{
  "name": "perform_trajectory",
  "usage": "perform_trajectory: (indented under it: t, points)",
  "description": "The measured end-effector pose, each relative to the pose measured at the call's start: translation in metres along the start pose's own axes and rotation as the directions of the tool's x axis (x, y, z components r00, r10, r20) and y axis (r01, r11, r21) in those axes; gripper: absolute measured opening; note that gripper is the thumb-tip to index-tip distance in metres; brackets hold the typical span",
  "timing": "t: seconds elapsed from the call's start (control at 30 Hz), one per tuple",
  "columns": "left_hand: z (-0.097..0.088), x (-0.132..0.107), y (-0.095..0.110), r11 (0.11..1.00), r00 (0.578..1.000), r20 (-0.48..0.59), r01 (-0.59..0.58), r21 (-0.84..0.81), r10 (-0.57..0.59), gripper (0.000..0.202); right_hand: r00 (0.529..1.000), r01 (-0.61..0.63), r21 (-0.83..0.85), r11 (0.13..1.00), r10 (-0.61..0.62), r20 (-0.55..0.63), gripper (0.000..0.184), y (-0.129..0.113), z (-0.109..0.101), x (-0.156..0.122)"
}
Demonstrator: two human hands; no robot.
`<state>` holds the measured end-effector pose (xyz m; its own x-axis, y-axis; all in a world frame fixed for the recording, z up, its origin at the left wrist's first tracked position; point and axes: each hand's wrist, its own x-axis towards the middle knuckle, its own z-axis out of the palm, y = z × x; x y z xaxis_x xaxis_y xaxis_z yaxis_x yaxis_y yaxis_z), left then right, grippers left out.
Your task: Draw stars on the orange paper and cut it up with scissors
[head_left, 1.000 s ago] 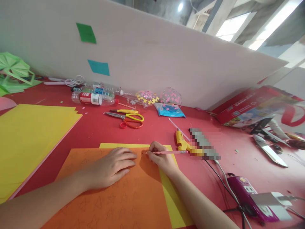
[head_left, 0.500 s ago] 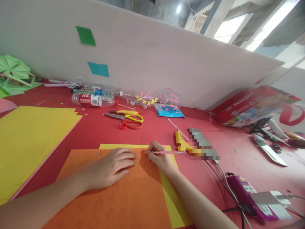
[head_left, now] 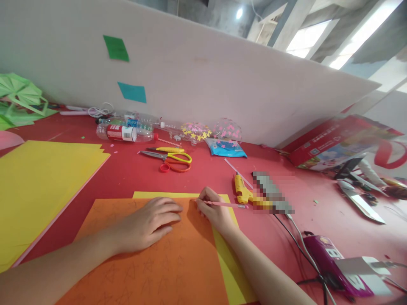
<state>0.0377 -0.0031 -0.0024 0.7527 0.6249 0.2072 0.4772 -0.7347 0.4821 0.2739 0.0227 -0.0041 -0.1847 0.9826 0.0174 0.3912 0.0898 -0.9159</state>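
Observation:
An orange sheet of paper (head_left: pixel 178 271), covered with rows of hand-drawn stars, lies over a yellow sheet (head_left: pixel 233 271) whose top and right edges show. My left hand (head_left: pixel 155 220) rests flat on the orange sheet with its fingers stretched out. Near the sheet's top right corner, my right hand (head_left: pixel 214 212) is closed around a pink pencil (head_left: pixel 225 204). Its tip points left at the paper and is partly hidden by my fingers. The blunt end sticks out to the right over the red table.
Beyond the sheets lie scissors (head_left: pixel 171 159), a yellow cutter (head_left: pixel 170 150) and plastic bottles (head_left: pixel 122 133). To the right are a yellow glue gun (head_left: pixel 243 190), a blurred-out device (head_left: pixel 273 192), a knife (head_left: pixel 361 201) and a purple power strip (head_left: pixel 337 264) with cables. Yellow paper (head_left: pixel 47 182) is stacked left.
The pencil's blunt end has dipped slightly toward me as my right hand shifts a little. My left hand stays in place on the paper.

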Motion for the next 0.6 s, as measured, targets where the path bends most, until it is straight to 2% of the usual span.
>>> perform_trajectory:
  t: [0.33, 0.6]
  points:
    - [0.0003, -0.0016, 0.0006, 1.0, 1.0, -0.024, 0.005, -0.007, -0.006, 0.032, 0.997, 0.082, -0.074, 0.994, -0.083, -0.008, 0.01, -0.0026, -0.003, 0.0008]
    - [0.001, -0.0018, 0.0008, 1.0, 1.0, -0.01, 0.017, 0.003, -0.017, 0.03, 0.995, 0.103, -0.087, 0.991, -0.104, -0.008, 0.01, -0.005, -0.0039, 0.0011]
